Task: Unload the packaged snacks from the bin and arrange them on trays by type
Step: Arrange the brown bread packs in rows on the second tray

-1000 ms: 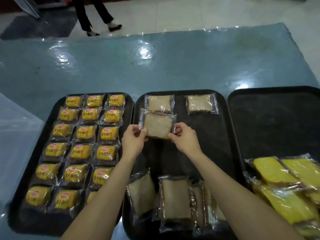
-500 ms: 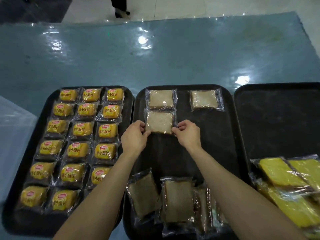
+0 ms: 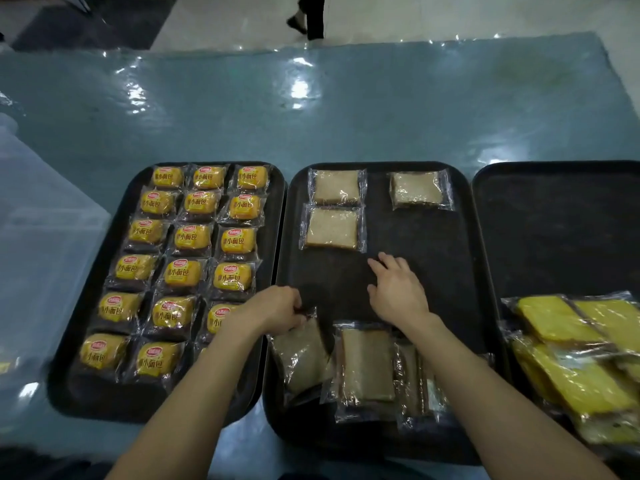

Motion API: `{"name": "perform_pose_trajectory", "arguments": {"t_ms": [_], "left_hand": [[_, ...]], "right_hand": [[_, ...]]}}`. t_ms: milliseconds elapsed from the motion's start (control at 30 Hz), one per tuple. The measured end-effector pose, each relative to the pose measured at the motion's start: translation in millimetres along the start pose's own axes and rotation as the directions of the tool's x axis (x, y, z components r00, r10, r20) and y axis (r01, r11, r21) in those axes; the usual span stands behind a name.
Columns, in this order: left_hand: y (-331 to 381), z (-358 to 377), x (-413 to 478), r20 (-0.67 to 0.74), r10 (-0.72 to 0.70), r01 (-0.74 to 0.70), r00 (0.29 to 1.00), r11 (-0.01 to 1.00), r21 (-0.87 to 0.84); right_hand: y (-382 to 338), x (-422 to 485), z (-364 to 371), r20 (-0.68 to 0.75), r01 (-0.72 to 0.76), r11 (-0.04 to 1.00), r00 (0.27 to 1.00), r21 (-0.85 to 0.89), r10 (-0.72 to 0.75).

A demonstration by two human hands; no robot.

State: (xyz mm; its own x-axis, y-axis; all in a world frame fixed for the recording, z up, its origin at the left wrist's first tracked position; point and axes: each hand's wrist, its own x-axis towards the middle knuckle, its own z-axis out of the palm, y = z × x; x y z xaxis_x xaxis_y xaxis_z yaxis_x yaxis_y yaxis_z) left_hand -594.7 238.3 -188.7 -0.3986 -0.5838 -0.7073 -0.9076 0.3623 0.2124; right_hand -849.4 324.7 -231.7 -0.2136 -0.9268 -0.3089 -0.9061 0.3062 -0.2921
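head view: left hand point(image 3: 277, 311) has fingers curled, pinching the far corner of a clear-wrapped brown bread packet point(image 3: 301, 358) at the near-left of the middle tray point(image 3: 433, 271). right hand point(image 3: 398, 294) is palm down over bare tray, fingers loosely spread, holding nothing. loose pile of same packets point(image 3: 369, 365) just right of the gripped one. three laid flat at the far end: far-left packet point(image 3: 337, 187), second packet point(image 3: 332, 228) just nearer than it, far-right packet point(image 3: 420, 188). left tray point(image 3: 79, 396) holds yellow bun packets point(image 3: 192, 237) in three columns. right tray point(image 3: 561, 230) has yellow cake packets point(image 3: 571, 372) heaped at its near end. blue table point(image 3: 311, 133) under all, translucent bin point(image 3: 41, 244) at left.
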Motion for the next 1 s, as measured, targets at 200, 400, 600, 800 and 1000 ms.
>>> {"name": "perform_pose_trajectory", "arguments": {"t_ms": [200, 400, 600, 800, 1000], "left_hand": [[2.4, 14.6, -11.5, -0.029, -0.015, 0.012, 0.999, 0.995, -0.102], [-22.9, -8.1, -38.5, -0.161, -0.002, -0.061, 0.987, 0.922, -0.383], [-38.7, -33.0, -67.9, -0.417, -0.246, -0.257, 0.875, 0.493, -0.831], [-10.4, -9.1, -68.7, -0.338, -0.313, -0.391, 0.888, -0.124, -0.912], [20.3, 3.2, -49.0, -0.319, -0.181, -0.349, 0.930, -0.163, -0.923]], "right_hand": [[1.2, 0.2, -10.0, 0.134, -0.008, 0.999, 0.991, 0.033, 0.004], [3.2, 3.9, -6.5, 0.157, -0.039, 0.998, 0.987, 0.048, 0.031], [-7.4, -3.3, -29.7, 0.123, -0.156, 0.964, 0.984, 0.214, 0.131], [-58.3, -70.5, -47.3, -0.046, -0.089, 0.504, 0.967, 0.859, 0.250], [-60.8, -85.0, -49.2, -0.109, -0.023, 0.440, 0.956, 0.898, 0.272]]}}
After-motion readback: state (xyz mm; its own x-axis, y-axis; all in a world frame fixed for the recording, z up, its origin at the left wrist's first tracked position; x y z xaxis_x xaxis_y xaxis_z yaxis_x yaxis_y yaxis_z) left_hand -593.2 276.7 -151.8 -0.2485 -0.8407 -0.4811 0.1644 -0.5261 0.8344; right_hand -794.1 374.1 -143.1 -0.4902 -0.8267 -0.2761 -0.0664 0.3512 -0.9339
